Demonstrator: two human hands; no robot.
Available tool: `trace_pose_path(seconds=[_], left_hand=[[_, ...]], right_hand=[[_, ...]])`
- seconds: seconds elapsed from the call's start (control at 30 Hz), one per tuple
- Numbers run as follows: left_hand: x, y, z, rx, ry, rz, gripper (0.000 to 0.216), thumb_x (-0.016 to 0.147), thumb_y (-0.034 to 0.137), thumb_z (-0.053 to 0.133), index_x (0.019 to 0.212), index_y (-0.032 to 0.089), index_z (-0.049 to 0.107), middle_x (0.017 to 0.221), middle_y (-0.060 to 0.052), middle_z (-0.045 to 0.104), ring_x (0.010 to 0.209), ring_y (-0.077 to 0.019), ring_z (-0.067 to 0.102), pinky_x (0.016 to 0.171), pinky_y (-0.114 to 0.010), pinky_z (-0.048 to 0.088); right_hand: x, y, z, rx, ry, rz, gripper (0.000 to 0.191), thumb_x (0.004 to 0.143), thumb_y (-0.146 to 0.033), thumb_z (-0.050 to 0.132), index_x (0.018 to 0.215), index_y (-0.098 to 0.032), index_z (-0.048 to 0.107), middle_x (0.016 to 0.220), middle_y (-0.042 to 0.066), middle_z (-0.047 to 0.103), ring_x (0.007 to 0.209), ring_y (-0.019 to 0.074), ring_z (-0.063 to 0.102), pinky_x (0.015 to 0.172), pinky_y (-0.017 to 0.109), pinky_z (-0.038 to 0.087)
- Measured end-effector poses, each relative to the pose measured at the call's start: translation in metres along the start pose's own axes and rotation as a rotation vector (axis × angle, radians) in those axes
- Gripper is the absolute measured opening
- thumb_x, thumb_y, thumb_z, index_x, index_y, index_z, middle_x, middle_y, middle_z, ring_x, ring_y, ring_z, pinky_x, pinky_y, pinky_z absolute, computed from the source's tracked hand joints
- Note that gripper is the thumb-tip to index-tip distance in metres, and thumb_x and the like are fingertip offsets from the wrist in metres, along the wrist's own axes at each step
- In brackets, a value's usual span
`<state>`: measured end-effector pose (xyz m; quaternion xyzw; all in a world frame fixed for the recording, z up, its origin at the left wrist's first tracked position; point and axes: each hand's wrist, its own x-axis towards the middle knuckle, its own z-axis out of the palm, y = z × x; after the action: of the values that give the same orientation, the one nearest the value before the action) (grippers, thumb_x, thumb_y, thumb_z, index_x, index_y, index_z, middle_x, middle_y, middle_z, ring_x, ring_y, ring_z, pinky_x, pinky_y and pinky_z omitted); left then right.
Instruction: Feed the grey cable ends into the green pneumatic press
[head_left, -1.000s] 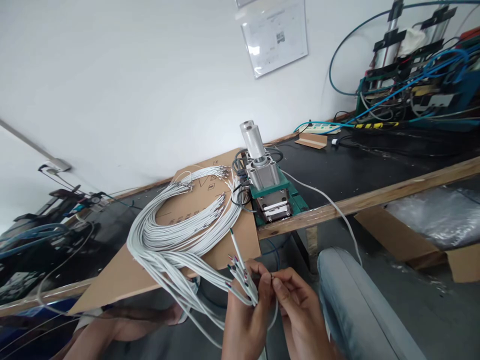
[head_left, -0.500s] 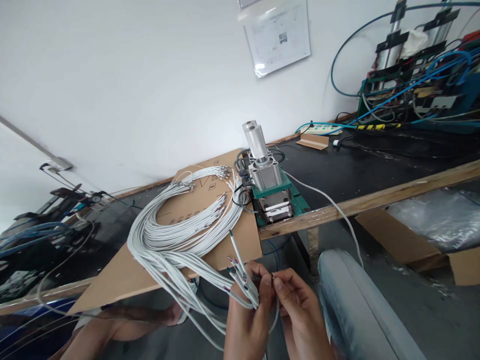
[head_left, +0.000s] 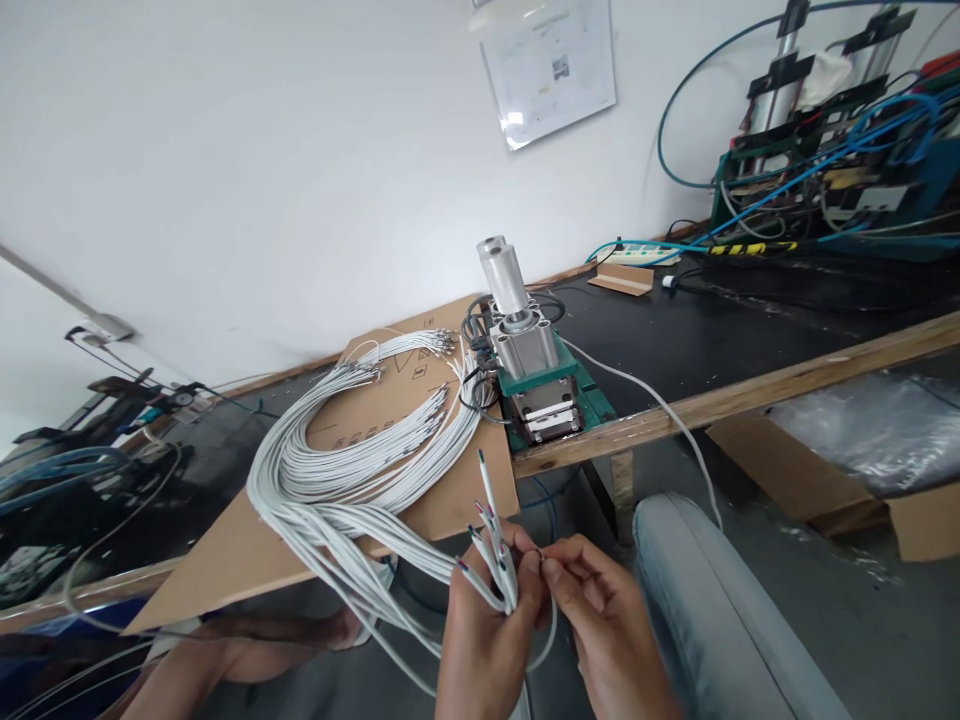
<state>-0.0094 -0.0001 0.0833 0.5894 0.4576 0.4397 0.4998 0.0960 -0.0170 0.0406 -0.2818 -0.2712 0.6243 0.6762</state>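
A small bunch of white cables (head_left: 495, 565) sticks up out of my left hand (head_left: 491, 625), which is closed around it. Dark, coloured wire tips show at the cable ends. My right hand (head_left: 596, 610) pinches at a cable end, its thumb and forefinger meeting the left fingertips; the tiny part between them is too small to make out. One white cable hangs in a loop below the fingers. More white cables (head_left: 300, 450) lie in a large curved bundle on a flat cardboard sheet (head_left: 202, 570), some trailing over its edge toward my hands.
A metal cylinder press on a green base (head_left: 529, 360) stands at the bench edge, just beyond my hands. Machines with blue hoses (head_left: 810, 130) and a power strip (head_left: 637, 256) are at the back right. Another person's leg (head_left: 247, 650) shows below left. An open cardboard box (head_left: 795, 475) sits lower right.
Both hands stay together at nearly the same spot. The cable ends in my left hand have tilted and shifted slightly right, and the view has moved a little.
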Motion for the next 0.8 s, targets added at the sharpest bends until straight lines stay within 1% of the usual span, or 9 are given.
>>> trace_pose_path(seconds=[0.1, 0.2, 0.27, 0.33, 0.47, 0.53, 0.6, 0.7, 0.8], left_hand=[[0.000, -0.001, 0.000, 0.048, 0.022, 0.015, 0.029, 0.095, 0.048, 0.059, 0.087, 0.021, 0.055, 0.062, 0.006, 0.048, 0.052, -0.0108, 0.045, 0.051, -0.021, 0.040], [0.002, 0.001, 0.000, 0.212, 0.090, 0.105, 0.021, 0.093, 0.038, 0.062, 0.083, 0.020, 0.059, 0.070, 0.003, 0.056, 0.062, -0.0140, 0.053, 0.060, -0.023, 0.044], [0.002, 0.001, 0.000, 0.286, 0.110, 0.152, 0.017, 0.093, 0.033, 0.060, 0.082, 0.020, 0.060, 0.072, 0.002, 0.057, 0.066, -0.0150, 0.054, 0.063, -0.023, 0.045], [0.002, 0.001, -0.001, 0.298, 0.104, 0.171, 0.016, 0.095, 0.032, 0.057, 0.083, 0.021, 0.059, 0.072, 0.002, 0.057, 0.066, -0.0152, 0.054, 0.063, -0.023, 0.045], [0.000, -0.001, -0.003, 0.299, 0.085, 0.161, 0.018, 0.098, 0.035, 0.053, 0.087, 0.021, 0.057, 0.075, 0.002, 0.055, 0.068, -0.0157, 0.054, 0.066, -0.025, 0.046], [-0.001, -0.002, -0.002, 0.302, 0.083, 0.161, 0.019, 0.099, 0.036, 0.053, 0.087, 0.022, 0.057, 0.077, 0.001, 0.056, 0.070, -0.0160, 0.055, 0.069, -0.025, 0.047], [-0.002, -0.003, -0.001, 0.284, 0.109, 0.174, 0.019, 0.098, 0.036, 0.054, 0.087, 0.022, 0.058, 0.077, 0.001, 0.057, 0.071, -0.0158, 0.056, 0.070, -0.025, 0.047], [-0.001, -0.002, 0.002, 0.199, 0.157, 0.161, 0.017, 0.096, 0.036, 0.059, 0.086, 0.022, 0.059, 0.076, 0.002, 0.057, 0.068, -0.0145, 0.056, 0.065, -0.023, 0.048], [0.000, 0.000, 0.003, 0.098, 0.140, 0.123, 0.015, 0.093, 0.037, 0.064, 0.094, 0.022, 0.062, 0.078, 0.001, 0.061, 0.067, -0.0147, 0.060, 0.064, -0.023, 0.051]], right_hand=[[0.001, -0.011, -0.005, -0.207, -0.050, 0.004, 0.026, 0.091, -0.044, 0.070, 0.082, -0.019, 0.069, 0.070, 0.000, 0.066, 0.064, 0.0146, 0.062, 0.061, 0.022, 0.048], [0.002, -0.022, -0.010, -0.485, -0.117, -0.102, 0.029, 0.096, -0.042, 0.062, 0.078, -0.019, 0.067, 0.071, 0.002, 0.066, 0.069, 0.0165, 0.063, 0.062, 0.023, 0.046], [0.002, -0.024, -0.011, -0.585, -0.131, -0.162, 0.032, 0.097, -0.041, 0.060, 0.074, -0.019, 0.065, 0.070, 0.002, 0.064, 0.067, 0.0165, 0.061, 0.060, 0.023, 0.045], [0.001, -0.021, -0.009, -0.576, -0.096, -0.182, 0.032, 0.097, -0.042, 0.059, 0.074, -0.020, 0.065, 0.068, 0.002, 0.063, 0.065, 0.0162, 0.059, 0.059, 0.023, 0.044], [-0.004, -0.008, 0.000, -0.415, 0.003, -0.175, 0.033, 0.096, -0.046, 0.060, 0.079, -0.020, 0.071, 0.069, 0.003, 0.065, 0.066, 0.0175, 0.060, 0.060, 0.024, 0.046], [-0.004, -0.004, 0.003, -0.372, 0.037, -0.172, 0.033, 0.095, -0.047, 0.061, 0.080, -0.020, 0.073, 0.069, 0.004, 0.066, 0.067, 0.0177, 0.060, 0.060, 0.024, 0.047], [-0.002, -0.004, 0.003, -0.382, 0.027, -0.177, 0.033, 0.095, -0.046, 0.062, 0.080, -0.019, 0.073, 0.069, 0.004, 0.066, 0.066, 0.0171, 0.060, 0.060, 0.024, 0.047], [0.002, -0.009, -0.002, -0.442, -0.038, -0.178, 0.032, 0.097, -0.044, 0.060, 0.080, -0.019, 0.070, 0.069, 0.002, 0.064, 0.065, 0.0159, 0.059, 0.058, 0.022, 0.046], [0.005, -0.014, -0.008, -0.484, -0.053, -0.177, 0.033, 0.097, -0.044, 0.059, 0.077, -0.019, 0.066, 0.067, 0.001, 0.061, 0.062, 0.0147, 0.056, 0.056, 0.022, 0.043]])
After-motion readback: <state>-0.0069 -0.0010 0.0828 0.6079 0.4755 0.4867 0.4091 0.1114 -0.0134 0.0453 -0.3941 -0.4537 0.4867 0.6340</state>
